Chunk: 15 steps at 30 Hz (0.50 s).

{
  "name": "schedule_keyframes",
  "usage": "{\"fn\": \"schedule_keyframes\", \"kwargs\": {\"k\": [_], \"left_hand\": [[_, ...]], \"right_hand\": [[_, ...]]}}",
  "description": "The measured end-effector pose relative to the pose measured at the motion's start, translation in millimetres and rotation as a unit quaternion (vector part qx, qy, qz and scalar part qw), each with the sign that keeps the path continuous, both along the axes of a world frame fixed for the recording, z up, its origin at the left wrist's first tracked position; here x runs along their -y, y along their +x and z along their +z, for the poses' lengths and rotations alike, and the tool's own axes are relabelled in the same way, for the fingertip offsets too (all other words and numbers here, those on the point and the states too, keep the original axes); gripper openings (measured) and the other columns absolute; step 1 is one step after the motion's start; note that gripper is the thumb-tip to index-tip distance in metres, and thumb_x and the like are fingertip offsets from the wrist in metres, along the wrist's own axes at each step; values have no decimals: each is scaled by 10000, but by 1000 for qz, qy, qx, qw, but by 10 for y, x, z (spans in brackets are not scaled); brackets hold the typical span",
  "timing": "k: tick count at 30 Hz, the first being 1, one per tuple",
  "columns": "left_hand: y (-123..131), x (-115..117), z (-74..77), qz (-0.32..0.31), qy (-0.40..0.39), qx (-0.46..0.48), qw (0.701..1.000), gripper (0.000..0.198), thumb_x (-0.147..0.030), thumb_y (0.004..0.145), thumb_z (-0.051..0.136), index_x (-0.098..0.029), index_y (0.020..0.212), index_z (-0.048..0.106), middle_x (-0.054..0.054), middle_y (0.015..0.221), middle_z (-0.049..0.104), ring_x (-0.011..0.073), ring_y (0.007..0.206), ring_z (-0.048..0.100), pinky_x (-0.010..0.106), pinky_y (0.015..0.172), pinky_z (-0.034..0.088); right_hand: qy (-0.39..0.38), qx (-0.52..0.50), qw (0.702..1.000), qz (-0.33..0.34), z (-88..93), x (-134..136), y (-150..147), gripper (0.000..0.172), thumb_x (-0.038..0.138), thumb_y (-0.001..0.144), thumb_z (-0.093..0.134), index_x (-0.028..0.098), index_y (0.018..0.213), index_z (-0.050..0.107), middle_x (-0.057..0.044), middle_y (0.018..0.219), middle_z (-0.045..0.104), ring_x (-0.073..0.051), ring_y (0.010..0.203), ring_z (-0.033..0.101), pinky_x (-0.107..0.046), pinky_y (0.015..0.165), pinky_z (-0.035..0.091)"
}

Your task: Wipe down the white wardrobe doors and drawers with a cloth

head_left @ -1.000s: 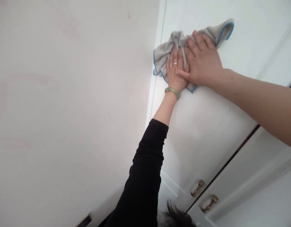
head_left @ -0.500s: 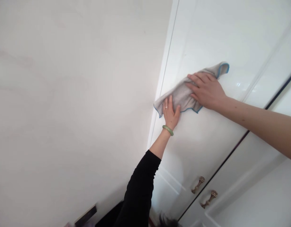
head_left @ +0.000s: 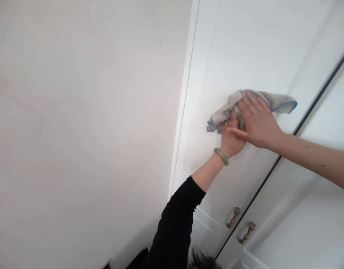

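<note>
A grey cloth [head_left: 276, 100] with a blue hem is pressed against a white cabinet door [head_left: 239, 48]. My left hand [head_left: 230, 141], with a ring, a green bangle and a black sleeve, reaches up from below. Its fingers are bunched into the cloth's lower left part and partly hidden. My right hand [head_left: 260, 123] comes in on a bare arm from the right. It lies flat on the cloth with its fingers stretched out, overlapping my left hand's fingers.
A plain white wall [head_left: 90, 130] fills the left half. A dark gap [head_left: 300, 123] separates the door from a second white door [head_left: 314, 194]. Two brass handles [head_left: 233, 217] [head_left: 247, 232] sit low on the doors. Dark hair [head_left: 202, 260] shows at the bottom edge.
Both hands and the cloth slid down the door, then to the right. My hands spread apart half a second ago and now overlap again with the cloth bunched.
</note>
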<state>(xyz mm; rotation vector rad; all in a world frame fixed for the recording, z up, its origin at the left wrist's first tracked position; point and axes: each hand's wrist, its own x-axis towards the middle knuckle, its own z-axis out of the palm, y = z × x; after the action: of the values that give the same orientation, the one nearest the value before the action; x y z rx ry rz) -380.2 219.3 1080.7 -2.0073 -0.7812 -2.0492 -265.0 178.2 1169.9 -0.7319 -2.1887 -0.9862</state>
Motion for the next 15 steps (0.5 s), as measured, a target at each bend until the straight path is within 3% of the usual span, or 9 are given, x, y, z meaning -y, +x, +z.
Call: {"fn": "schedule_keyframes", "kwargs": {"k": [3,5,7,10,13,15], "left_hand": [[76,67,189,-162,24,-13,986,634,-352,1177,325,-136,1754,174,137,1646,571,200,1620,479,391,1317,468],[48,104,263,-239,12,-11,971,633,-350,1188,291,-148,1768,135,129,1686,541,188,1622,478,386,1295,499],[0,154,298,-323,-18,8,946,605,-373,1192,212,-206,1774,209,94,1741,492,209,1625,476,425,1276,534],[-30,250,342,-452,-69,52,888,682,-455,1175,46,-255,1738,376,28,1750,484,261,1641,448,507,1277,532],[11,305,435,-523,-106,58,844,750,-551,1161,31,-234,1717,423,6,1732,507,272,1671,386,521,1330,464],[40,296,483,-530,-124,27,839,723,-557,1165,94,-219,1726,401,5,1760,466,256,1683,359,473,1352,439]], "right_hand": [[-36,-53,998,-7,75,90,0,916,737,1012,501,238,1745,275,-150,1830,281,-439,1706,226,-673,1386,197],[-35,-71,997,-21,109,124,-6,955,751,1014,480,175,1743,262,-192,1835,239,-424,1717,198,-660,1392,198],[-18,-82,996,-35,105,138,5,993,774,1013,433,120,1737,248,-227,1837,204,-420,1724,172,-674,1389,190],[5,-94,994,-58,63,140,70,1010,793,985,455,163,1741,230,-201,1850,174,-414,1731,149,-684,1385,186],[31,-94,991,-86,56,143,204,977,733,995,506,180,1745,213,-204,1851,169,-398,1736,141,-656,1396,190],[58,-86,990,-100,70,139,314,909,662,1034,485,157,1741,218,-219,1837,213,-392,1734,152,-653,1397,197]]}}
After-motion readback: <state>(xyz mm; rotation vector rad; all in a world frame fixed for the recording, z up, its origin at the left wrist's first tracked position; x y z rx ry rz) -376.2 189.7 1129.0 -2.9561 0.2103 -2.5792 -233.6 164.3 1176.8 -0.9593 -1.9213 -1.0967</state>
